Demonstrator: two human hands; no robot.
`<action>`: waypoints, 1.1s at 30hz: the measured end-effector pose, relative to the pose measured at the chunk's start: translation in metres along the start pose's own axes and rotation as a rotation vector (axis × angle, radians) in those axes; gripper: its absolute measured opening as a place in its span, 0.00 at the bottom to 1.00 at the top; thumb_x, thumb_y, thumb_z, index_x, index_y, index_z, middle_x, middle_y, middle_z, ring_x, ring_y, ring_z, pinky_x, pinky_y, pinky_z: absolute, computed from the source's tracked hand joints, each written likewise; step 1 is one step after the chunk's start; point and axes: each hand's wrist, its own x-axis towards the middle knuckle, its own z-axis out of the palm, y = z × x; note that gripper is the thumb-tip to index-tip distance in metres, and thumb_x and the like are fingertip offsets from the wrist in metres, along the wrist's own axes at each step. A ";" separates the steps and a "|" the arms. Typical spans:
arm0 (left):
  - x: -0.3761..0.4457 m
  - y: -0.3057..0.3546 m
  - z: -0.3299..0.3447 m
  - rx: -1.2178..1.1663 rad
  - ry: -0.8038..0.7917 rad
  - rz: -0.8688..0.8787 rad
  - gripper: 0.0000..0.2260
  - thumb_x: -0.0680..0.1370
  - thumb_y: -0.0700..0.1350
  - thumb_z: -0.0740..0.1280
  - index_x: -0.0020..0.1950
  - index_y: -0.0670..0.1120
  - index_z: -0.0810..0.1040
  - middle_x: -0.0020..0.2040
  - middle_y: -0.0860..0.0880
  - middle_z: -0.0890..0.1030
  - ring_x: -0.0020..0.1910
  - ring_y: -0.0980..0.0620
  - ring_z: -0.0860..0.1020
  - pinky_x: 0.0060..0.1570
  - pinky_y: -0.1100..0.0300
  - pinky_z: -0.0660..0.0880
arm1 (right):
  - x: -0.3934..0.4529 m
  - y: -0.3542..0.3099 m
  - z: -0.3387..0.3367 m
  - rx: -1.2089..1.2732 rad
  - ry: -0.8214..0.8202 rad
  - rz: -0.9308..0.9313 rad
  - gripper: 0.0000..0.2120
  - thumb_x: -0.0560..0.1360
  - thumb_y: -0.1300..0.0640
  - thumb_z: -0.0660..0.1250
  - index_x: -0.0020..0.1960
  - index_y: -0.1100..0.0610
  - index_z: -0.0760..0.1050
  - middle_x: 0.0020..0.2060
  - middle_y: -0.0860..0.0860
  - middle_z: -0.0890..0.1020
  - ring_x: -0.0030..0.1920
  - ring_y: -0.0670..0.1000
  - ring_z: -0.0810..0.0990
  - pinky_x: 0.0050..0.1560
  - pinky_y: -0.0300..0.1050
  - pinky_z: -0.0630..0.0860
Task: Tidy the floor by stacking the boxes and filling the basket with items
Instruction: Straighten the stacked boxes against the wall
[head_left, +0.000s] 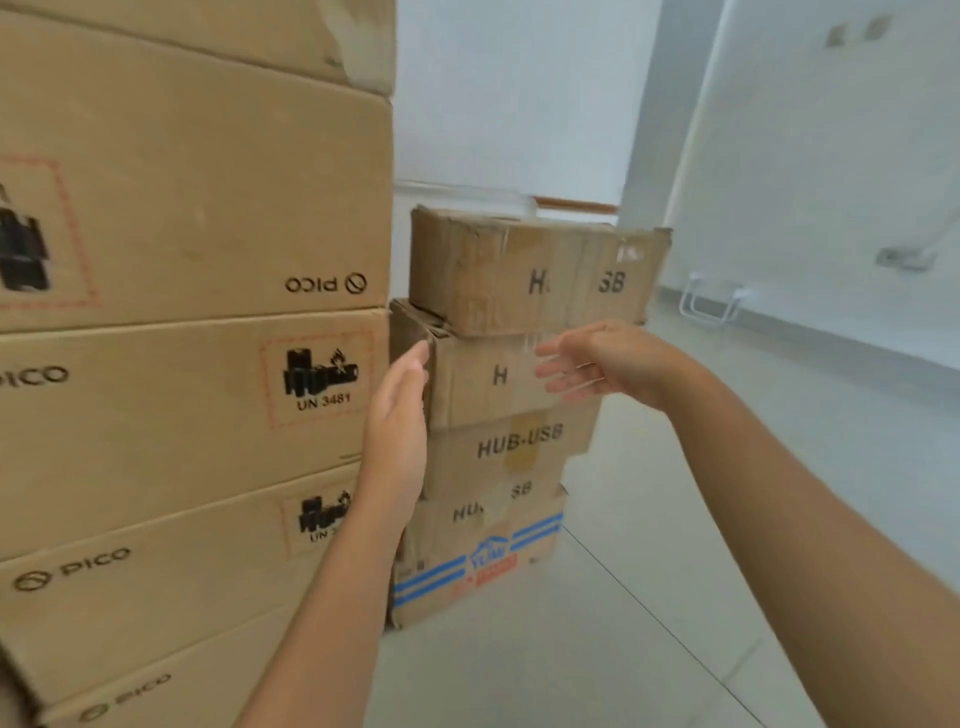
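Big stack: tall pile of large cardboard boxes (182, 338) fills my left side, PICO print and battery warning labels on the fronts, one box printed upside down.
Floor: pale tiles (649, 597), light grey wall (519, 104) behind.
Small stack: column of smaller boxes (498, 452) just right of the big stack, marked HUB-USB, resting on a bottom box with blue stripes (472, 571).
Top box: the top box (530, 270) sits skewed, overhanging to the right past the box below it.
Second box: the second box (483, 379) sits between my two hands, left corner crumpled.
Left hand: my left hand (397, 426) is flat and upright, fingers (413, 364) straight and pressed together, palm facing right. Fingertips reach the second box's crumpled left corner; I can't tell if they touch it or sit just off it. Holds nothing.
Right hand: my right hand (597, 364) is loose, fingers (556, 371) spread apart and pointing left, blurred. They lie in front of the second box's face, just under the top box's bottom edge. Can't tell if there's contact. Holds nothing.
Wall bits: white wire bracket (711, 301) low on the right wall, well apart from the stacks.
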 end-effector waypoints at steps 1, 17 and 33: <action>-0.001 -0.008 0.005 0.008 -0.014 -0.037 0.16 0.83 0.47 0.52 0.68 0.52 0.69 0.67 0.56 0.71 0.68 0.58 0.68 0.71 0.55 0.62 | 0.003 0.013 -0.006 0.041 0.014 0.073 0.12 0.78 0.60 0.59 0.60 0.60 0.75 0.51 0.56 0.82 0.51 0.55 0.82 0.55 0.52 0.78; -0.010 -0.140 0.013 0.412 0.359 -0.474 0.20 0.82 0.55 0.47 0.67 0.49 0.70 0.65 0.48 0.73 0.66 0.47 0.68 0.68 0.47 0.63 | 0.093 0.209 -0.002 0.377 0.068 0.360 0.39 0.75 0.31 0.43 0.74 0.57 0.59 0.67 0.61 0.68 0.65 0.62 0.70 0.63 0.56 0.71; -0.015 -0.211 0.000 0.886 0.233 -0.624 0.20 0.82 0.54 0.50 0.57 0.43 0.74 0.55 0.42 0.80 0.52 0.42 0.78 0.53 0.49 0.76 | 0.125 0.277 0.041 0.273 -0.151 0.030 0.30 0.69 0.31 0.39 0.56 0.43 0.72 0.55 0.53 0.80 0.52 0.45 0.79 0.45 0.34 0.72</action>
